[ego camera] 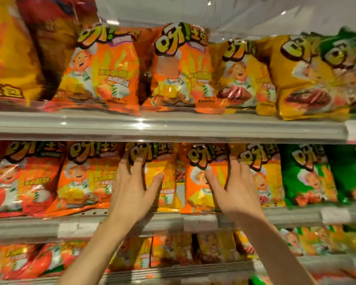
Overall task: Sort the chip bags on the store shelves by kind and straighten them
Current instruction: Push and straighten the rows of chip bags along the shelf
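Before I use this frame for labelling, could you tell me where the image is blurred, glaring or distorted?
In the head view, the green bags at the upper right are smeared by blur; glare spots sit on the upper shelf rail and on the bag foil; the wide lens bows the shelf lines; the left hand and right hand on the middle-shelf bags stay fairly sharp.

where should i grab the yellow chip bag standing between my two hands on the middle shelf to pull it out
Pinch the yellow chip bag by its upper part, coming straight in from the front. It stands upright, wedged between orange chip bags, so its sides are hemmed in, while the left hand already rests on its face near the top.
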The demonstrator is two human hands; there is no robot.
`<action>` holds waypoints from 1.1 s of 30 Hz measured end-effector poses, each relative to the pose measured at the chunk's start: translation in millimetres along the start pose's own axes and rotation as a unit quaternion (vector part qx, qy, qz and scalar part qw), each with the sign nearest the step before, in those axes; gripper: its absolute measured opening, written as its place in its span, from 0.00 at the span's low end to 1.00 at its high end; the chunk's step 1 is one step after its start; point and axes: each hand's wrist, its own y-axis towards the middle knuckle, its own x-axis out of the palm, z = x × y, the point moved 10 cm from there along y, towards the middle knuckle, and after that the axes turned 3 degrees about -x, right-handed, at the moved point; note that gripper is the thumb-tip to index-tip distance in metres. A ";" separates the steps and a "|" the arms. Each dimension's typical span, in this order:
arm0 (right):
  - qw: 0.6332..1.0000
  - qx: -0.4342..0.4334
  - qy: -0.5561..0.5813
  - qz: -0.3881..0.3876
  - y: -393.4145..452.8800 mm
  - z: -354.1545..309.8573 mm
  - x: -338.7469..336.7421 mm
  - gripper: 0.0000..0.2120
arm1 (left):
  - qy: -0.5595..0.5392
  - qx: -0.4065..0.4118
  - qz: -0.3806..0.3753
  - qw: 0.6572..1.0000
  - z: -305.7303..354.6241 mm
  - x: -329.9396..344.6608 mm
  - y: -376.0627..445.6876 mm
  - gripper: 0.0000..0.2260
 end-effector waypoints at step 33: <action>0.980 0.026 0.197 0.002 -3.5 8.3 13.6 0.46 | -0.029 -0.021 0.034 0.999 10.3 -30.1 2.2 0.41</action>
